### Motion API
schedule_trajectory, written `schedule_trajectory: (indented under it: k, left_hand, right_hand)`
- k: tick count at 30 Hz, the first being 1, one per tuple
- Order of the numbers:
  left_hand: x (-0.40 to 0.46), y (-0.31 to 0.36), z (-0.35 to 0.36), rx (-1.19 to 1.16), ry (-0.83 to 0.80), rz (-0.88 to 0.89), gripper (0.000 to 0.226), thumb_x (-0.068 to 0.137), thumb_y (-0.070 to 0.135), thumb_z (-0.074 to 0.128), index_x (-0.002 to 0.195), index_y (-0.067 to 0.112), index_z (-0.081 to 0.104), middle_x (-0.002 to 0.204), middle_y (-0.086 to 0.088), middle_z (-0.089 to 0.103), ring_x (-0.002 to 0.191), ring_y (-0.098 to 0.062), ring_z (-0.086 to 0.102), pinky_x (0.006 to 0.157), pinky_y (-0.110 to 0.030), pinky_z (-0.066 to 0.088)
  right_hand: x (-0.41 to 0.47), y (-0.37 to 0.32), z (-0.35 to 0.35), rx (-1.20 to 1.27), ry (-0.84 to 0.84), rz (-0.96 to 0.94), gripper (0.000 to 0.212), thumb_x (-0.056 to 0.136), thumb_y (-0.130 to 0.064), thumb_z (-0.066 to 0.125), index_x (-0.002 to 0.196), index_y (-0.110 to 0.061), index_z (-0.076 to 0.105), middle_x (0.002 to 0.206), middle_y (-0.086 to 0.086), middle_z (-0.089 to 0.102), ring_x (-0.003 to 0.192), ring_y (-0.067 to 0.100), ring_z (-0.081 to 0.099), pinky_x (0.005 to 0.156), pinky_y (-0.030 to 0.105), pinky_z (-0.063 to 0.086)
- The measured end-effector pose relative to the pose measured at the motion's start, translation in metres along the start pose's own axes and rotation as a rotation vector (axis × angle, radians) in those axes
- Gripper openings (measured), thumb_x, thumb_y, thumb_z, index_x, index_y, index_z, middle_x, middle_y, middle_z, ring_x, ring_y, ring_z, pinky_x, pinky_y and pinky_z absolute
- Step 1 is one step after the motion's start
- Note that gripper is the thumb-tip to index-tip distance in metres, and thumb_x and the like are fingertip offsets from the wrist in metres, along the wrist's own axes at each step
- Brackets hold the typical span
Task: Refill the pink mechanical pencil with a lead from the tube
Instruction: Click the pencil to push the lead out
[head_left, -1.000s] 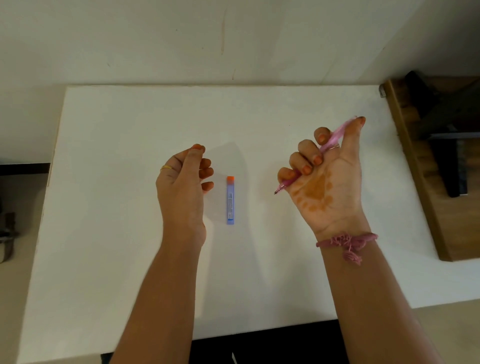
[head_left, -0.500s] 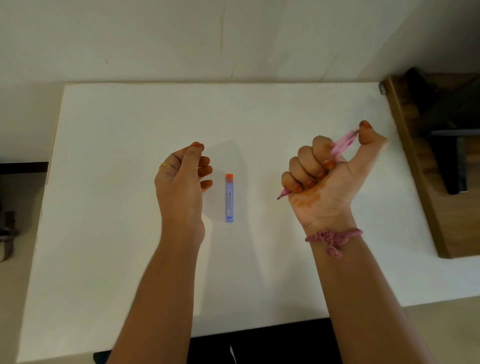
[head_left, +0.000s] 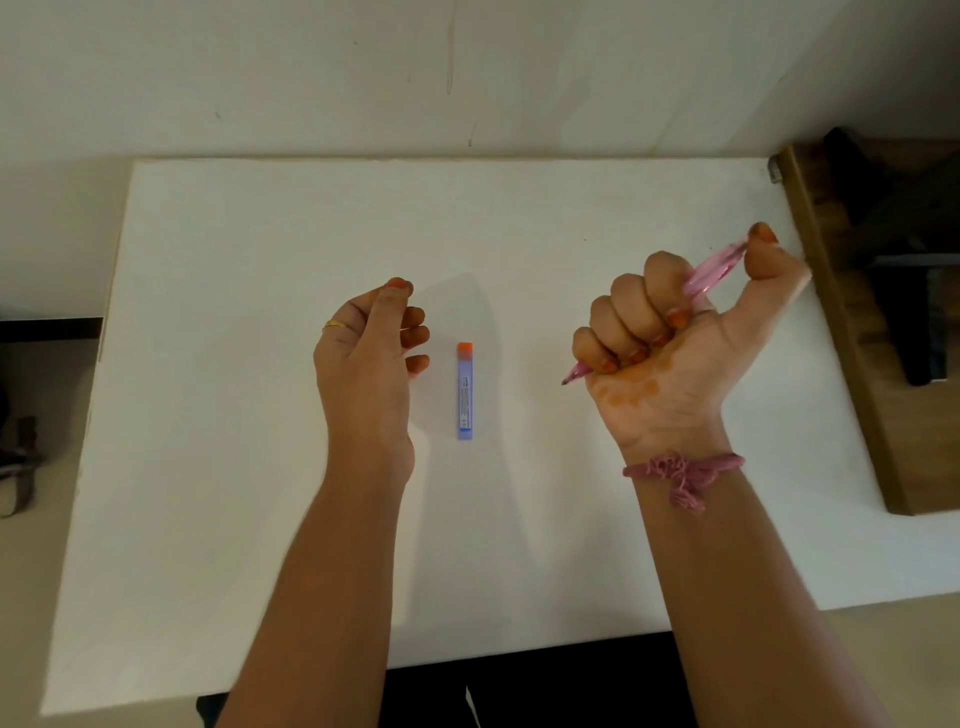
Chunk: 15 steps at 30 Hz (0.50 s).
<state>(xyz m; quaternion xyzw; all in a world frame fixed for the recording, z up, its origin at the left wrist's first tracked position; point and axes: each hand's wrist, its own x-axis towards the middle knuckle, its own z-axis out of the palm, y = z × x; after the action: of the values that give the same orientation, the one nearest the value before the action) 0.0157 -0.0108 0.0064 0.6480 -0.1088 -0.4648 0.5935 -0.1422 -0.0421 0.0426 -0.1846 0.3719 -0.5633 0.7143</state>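
Observation:
The pink mechanical pencil (head_left: 712, 269) is gripped in the fist of my right hand (head_left: 662, 382), raised over the right side of the white table (head_left: 249, 467). Its dark tip pokes out below the little finger and points left and down. My thumb rests on its upper end. The lead tube (head_left: 465, 396), blue with an orange cap at its far end, lies flat in the middle of the table between my hands. My left hand (head_left: 370, 358) hovers just left of the tube, thumb and forefinger pinched together, other fingers loosely curled. Nothing shows in the pinch.
A brown wooden shelf unit (head_left: 852, 343) with dark items on it stands against the table's right edge, close behind my right thumb. A pale wall runs behind the table. The dark gap at the near edge is where I sit.
My right hand has closed from an open-palmed hold into a tight fist around the pencil and bent its thumb onto the pencil's top end. The left hand and the tube have stayed put.

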Motion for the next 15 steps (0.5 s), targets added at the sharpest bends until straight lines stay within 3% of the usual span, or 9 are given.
schedule_trajectory:
  k: [15]
  left_hand:
    - [0.0003, -0.0003, -0.0004, 0.014, -0.001, 0.002, 0.011, 0.083, 0.032, 0.064, 0.074, 0.027, 0.067, 0.061, 0.014, 0.065, 0.060, -0.003, 0.060, 0.053, -0.017, 0.045]
  right_hand:
    - [-0.0003, -0.0019, 0.0008, 0.006, -0.086, -0.017, 0.052, 0.069, -0.064, 0.039, 0.048, -0.019, 0.022, 0.041, -0.006, 0.017, 0.039, 0.011, 0.013, 0.041, 0.026, 0.011]
